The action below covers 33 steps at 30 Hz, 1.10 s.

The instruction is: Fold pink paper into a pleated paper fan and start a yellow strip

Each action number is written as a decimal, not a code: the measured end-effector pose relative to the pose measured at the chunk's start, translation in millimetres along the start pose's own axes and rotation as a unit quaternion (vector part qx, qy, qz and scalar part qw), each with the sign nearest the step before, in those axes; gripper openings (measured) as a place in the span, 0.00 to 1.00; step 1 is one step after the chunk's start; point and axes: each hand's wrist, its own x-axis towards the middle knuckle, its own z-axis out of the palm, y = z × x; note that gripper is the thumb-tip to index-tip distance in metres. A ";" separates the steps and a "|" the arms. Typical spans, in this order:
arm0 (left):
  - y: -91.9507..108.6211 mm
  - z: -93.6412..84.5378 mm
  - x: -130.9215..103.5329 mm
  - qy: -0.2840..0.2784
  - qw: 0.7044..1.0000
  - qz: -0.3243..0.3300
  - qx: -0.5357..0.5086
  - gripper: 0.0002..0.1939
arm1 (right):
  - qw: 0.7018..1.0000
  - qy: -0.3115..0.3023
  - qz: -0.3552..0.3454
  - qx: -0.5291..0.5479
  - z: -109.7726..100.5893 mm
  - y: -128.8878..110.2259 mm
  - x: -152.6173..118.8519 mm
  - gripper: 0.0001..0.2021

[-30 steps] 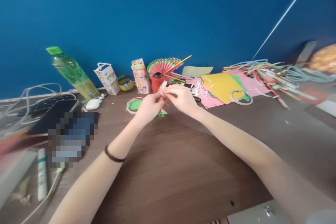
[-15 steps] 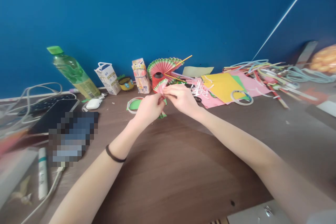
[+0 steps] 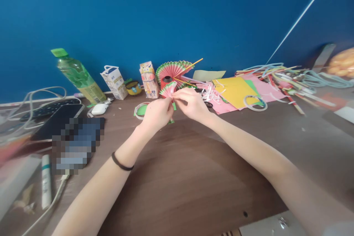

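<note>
Between my two hands is a small pleated paper fan (image 3: 167, 89), pink with a green edge. My left hand (image 3: 159, 112) is closed around its lower part, thumb on top. The fingertips of my right hand (image 3: 190, 103) pinch it from the right, close to the left thumb. A bit of green and pink paper shows below the left fingers. Directly behind the hands stand a larger pink and green pleated fan (image 3: 171, 70) with yellow sticks and a red object (image 3: 165, 84) with a dark top. The fingers hide the middle of the small fan.
A tape roll (image 3: 136, 110) lies left of my hands; another tape roll (image 3: 256, 109) rests near yellow paper (image 3: 235, 92). Bundled sticks and strips (image 3: 287, 81) lie right. At left are a green bottle (image 3: 80, 77), a milk carton (image 3: 114, 83), an earbud case (image 3: 99, 109) and a marker (image 3: 46, 182).
The small fan's pleats stand slightly higher and more spread above my left thumb. Both hands keep their hold and have barely moved.
</note>
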 end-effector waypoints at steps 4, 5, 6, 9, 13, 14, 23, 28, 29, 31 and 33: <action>-0.5 -2.5 0.1 -0.003 0.999 -0.005 -0.053 0.11 | 1.000 0.000 0.008 0.009 -2.6 -1.1 1.6 0.08; -0.6 -3.1 0.2 -0.003 0.998 -0.007 -0.063 0.11 | 1.000 0.000 0.011 0.009 -3.3 -1.4 2.0 0.09; -0.6 -3.6 0.2 -0.004 0.997 -0.008 -0.072 0.10 | 1.000 -0.001 0.014 0.010 -3.8 -1.5 2.3 0.09; -0.8 -4.1 0.5 -0.008 0.996 -0.016 -0.092 0.10 | 1.000 0.000 0.016 0.017 -4.2 -1.4 2.6 0.08; -1.0 -2.9 0.9 -0.008 0.996 -0.021 -0.092 0.10 | 0.999 -0.001 0.022 0.033 -3.3 -0.8 2.3 0.07; -1.1 -2.3 0.9 -0.005 0.996 -0.019 -0.084 0.11 | 0.999 -0.002 0.023 0.037 -3.2 -0.8 2.1 0.07; 1.0 0.6 0.5 0.006 0.996 -0.024 -0.085 0.11 | 0.998 -0.012 0.041 0.038 -2.9 -3.3 1.3 0.08; 2.1 -1.1 0.5 0.011 0.994 -0.027 -0.103 0.11 | 0.997 -0.019 0.061 0.047 -5.4 -4.6 3.4 0.08; 2.3 -1.4 0.5 0.011 0.995 -0.029 -0.099 0.11 | 0.996 -0.021 0.065 0.055 -6.2 -4.7 3.8 0.08; 2.9 -1.6 0.5 0.010 0.995 -0.032 -0.090 0.11 | 0.995 -0.023 0.070 0.070 -7.4 -4.9 4.6 0.07; 3.5 -1.3 0.2 0.008 0.996 -0.032 -0.080 0.12 | 0.994 -0.024 0.071 0.079 -7.9 -4.8 4.8 0.07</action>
